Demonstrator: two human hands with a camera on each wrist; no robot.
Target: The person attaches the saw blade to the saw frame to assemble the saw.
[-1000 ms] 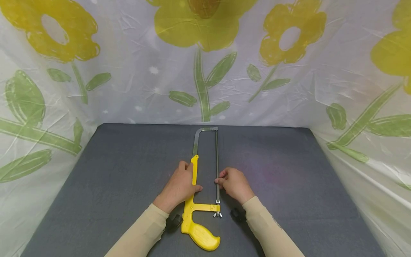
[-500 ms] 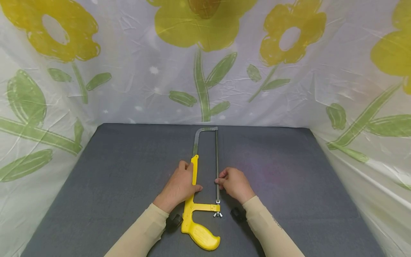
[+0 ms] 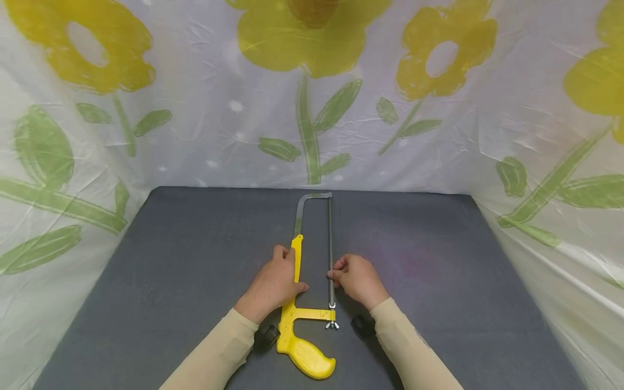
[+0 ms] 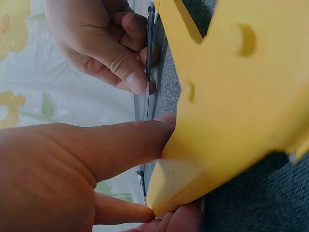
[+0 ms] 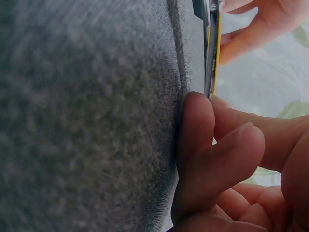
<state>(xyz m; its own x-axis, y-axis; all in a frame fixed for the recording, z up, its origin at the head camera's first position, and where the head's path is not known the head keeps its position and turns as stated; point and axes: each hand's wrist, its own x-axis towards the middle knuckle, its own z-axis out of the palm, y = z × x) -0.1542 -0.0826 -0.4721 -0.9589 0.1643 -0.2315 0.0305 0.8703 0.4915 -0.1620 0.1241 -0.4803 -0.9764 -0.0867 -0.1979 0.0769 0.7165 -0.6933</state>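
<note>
I log hacksaw at lower centre of head view, long axis running up-frame, handle toward bottom edge. Left hand grips yellow spine; right hand, fingertips partly hidden, appears to pinch blade opposite. Both touching; neither nearer.

Dark grey tabletop; behind it, a whitish curtain with yellow flowers and green leaves
</note>
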